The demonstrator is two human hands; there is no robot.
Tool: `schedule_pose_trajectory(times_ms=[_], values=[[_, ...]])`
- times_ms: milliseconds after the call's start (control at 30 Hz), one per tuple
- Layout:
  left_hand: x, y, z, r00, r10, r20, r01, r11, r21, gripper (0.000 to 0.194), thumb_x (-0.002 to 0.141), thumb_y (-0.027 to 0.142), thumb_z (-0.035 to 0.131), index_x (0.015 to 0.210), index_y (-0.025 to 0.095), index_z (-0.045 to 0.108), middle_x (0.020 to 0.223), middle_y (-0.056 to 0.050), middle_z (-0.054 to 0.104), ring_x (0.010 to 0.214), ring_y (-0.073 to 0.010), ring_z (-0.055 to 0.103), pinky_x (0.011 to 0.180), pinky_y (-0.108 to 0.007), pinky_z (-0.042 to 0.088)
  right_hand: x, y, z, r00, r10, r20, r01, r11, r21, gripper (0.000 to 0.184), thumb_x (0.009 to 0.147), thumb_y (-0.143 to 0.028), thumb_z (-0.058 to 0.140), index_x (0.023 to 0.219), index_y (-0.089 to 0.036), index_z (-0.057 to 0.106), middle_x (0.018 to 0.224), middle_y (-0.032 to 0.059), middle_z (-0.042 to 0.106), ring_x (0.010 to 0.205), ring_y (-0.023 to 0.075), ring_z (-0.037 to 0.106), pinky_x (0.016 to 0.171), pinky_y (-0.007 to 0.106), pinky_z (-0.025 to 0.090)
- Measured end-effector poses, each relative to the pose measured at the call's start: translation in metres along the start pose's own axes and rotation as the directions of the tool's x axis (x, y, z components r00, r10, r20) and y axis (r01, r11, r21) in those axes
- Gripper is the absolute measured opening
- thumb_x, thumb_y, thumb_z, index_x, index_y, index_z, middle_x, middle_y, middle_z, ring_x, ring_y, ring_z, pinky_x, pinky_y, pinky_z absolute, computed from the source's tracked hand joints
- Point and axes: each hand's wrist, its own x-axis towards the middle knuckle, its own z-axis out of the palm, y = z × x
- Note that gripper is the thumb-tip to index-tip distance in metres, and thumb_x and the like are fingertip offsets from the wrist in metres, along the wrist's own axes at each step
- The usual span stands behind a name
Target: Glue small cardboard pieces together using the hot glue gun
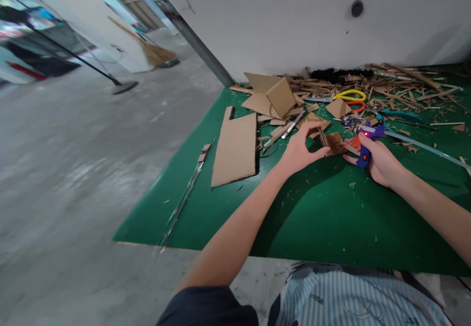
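Note:
My left hand (300, 148) pinches a small folded cardboard piece (332, 143) above the green mat (324, 218). My right hand (379, 159) grips a blue glue gun (366, 145) with a red light lit, its tip close to the same cardboard piece, and its outstretched fingers touch the piece's right side. Both hands meet at the middle of the mat.
A large flat cardboard sheet (235, 149) lies left of my hands, and a metal ruler (184, 201) rests near the mat's left edge. Cardboard boxes and scraps (274, 97), yellow-handled scissors (349, 95) and strips pile against the white wall. A broom (147, 48) stands on the concrete floor.

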Motion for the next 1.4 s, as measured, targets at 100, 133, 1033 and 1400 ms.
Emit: schedule_pose_trajectory(times_ms=[100,133,1033,1400], values=[[0.000,-0.002,0.000,0.999,-0.003,0.034,0.002,1.000,0.020,0.058,0.080,0.044,0.071,0.129,0.022,0.049,0.136,-0.012,0.057,0.125,-0.0262,0.057,0.108,-0.042,0.047,0.002,0.001,-0.002,1.000,0.000,0.016,0.000,1.000,-0.003,0.014,0.089,-0.038,0.065,0.087,-0.024,0.063,0.107,0.0046,0.071,0.111,0.0230,0.068,0.092,0.048,0.059],[0.000,-0.003,0.000,0.999,-0.007,0.048,0.005,1.000,0.030,0.058,0.080,0.044,0.071,0.130,0.022,0.050,0.136,-0.012,0.058,0.124,-0.0262,0.058,0.108,-0.043,0.047,0.002,0.001,-0.002,1.000,-0.001,0.015,0.001,1.000,-0.003,0.014,0.089,-0.038,0.065,0.087,-0.024,0.063,0.106,0.0045,0.071,0.110,0.0230,0.068,0.092,0.048,0.059],[-0.001,-0.019,0.005,0.996,-0.014,0.088,0.016,1.000,-0.022,0.065,0.080,0.048,0.070,0.134,0.021,0.046,0.141,-0.013,0.055,0.130,-0.0278,0.055,0.113,-0.046,0.044,0.001,0.000,0.000,1.000,0.020,-0.016,-0.019,0.998,0.055,0.012,0.092,-0.028,0.060,0.086,-0.020,0.066,0.096,0.0061,0.072,0.104,0.0217,0.069,0.087,0.043,0.062],[0.003,-0.025,-0.004,0.999,0.022,-0.036,-0.020,0.999,0.038,0.060,0.097,0.049,0.043,0.150,0.025,0.029,0.154,-0.014,0.042,0.139,-0.0271,0.046,0.114,-0.048,0.040,0.003,-0.001,-0.002,0.999,0.033,-0.003,-0.033,0.995,0.090,0.015,0.090,-0.034,0.064,0.085,-0.019,0.063,0.091,0.0076,0.072,0.093,0.0219,0.072,0.081,0.040,0.064]])
